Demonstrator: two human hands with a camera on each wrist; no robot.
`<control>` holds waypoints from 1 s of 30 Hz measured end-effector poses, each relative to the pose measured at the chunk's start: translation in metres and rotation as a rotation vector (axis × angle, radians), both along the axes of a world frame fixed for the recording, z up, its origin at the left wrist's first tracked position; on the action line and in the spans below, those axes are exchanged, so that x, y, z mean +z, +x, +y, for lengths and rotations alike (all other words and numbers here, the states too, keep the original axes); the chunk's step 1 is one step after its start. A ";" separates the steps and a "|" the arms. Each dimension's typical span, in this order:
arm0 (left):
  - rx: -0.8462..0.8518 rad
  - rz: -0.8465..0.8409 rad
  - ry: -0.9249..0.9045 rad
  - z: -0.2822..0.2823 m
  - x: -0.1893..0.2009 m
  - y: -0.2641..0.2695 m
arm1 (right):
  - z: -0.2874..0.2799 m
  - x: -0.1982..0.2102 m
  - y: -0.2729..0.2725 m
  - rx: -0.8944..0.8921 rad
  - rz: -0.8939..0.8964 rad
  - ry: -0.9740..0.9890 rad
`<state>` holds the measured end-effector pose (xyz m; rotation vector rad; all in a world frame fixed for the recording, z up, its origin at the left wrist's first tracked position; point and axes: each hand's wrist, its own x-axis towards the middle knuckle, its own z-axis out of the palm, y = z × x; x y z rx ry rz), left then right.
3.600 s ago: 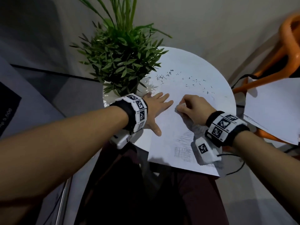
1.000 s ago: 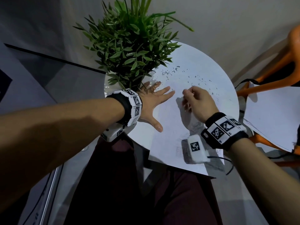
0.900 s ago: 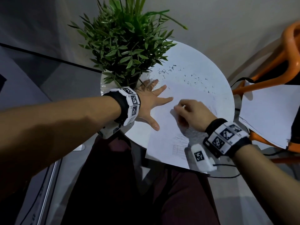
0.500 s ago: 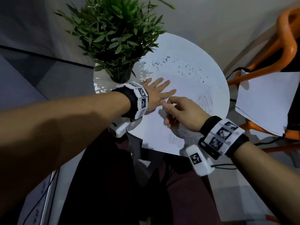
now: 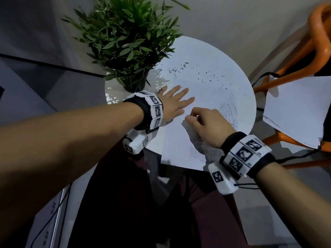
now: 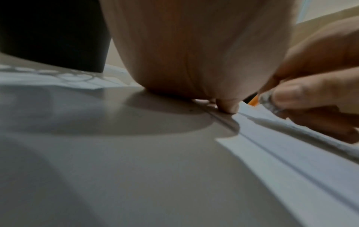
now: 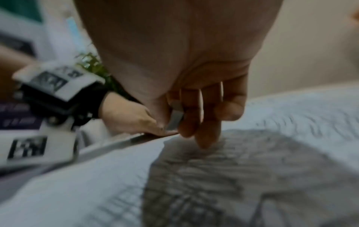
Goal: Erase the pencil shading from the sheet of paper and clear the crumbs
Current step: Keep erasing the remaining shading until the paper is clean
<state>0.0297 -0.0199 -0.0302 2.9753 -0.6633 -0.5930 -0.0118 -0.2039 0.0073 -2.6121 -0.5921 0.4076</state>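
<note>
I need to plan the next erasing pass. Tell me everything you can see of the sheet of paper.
The sheet is thin white paper lying flat on the round table, its near edge overhanging the rim. A dark shaded patch remains near its right side, fainter hatching near the front. The left hand presses flat on its left edge; the right hand pinches an eraser over it. Crumbs lie beyond.

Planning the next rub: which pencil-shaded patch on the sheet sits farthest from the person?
The dark shaded patch right of the right hand, toward the table's right edge; the fainter hatching lies near the sheet's near edge.
</note>
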 end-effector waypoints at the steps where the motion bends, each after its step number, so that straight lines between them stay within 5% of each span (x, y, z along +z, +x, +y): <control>1: 0.012 -0.009 -0.001 -0.002 -0.001 -0.001 | 0.004 0.001 0.001 0.034 -0.096 -0.166; 4: 0.022 -0.049 0.014 -0.005 -0.008 -0.004 | 0.021 0.008 -0.008 0.181 -0.261 -0.516; 6: 0.027 -0.076 0.030 -0.005 -0.011 -0.005 | 0.026 0.009 -0.021 0.321 -0.323 -0.577; 9: 0.046 -0.095 0.051 -0.006 -0.013 -0.007 | 0.016 0.008 -0.036 0.468 -0.337 -0.566; 13: 0.039 -0.096 0.058 -0.005 -0.013 -0.006 | 0.008 0.011 -0.025 0.318 -0.328 -0.583; 17: 0.053 -0.097 0.073 -0.006 -0.014 -0.005 | 0.006 0.000 -0.042 0.416 -0.330 -0.440; 23: 0.015 -0.155 0.147 -0.010 0.002 -0.004 | -0.051 -0.025 -0.012 -0.189 -0.016 0.141; 26: 0.033 -0.168 0.085 -0.025 0.013 -0.018 | -0.055 -0.031 -0.011 -0.235 0.004 0.213; 30: 0.264 -0.168 -0.146 -0.039 0.015 -0.052 | -0.051 -0.033 -0.008 -0.279 0.038 0.271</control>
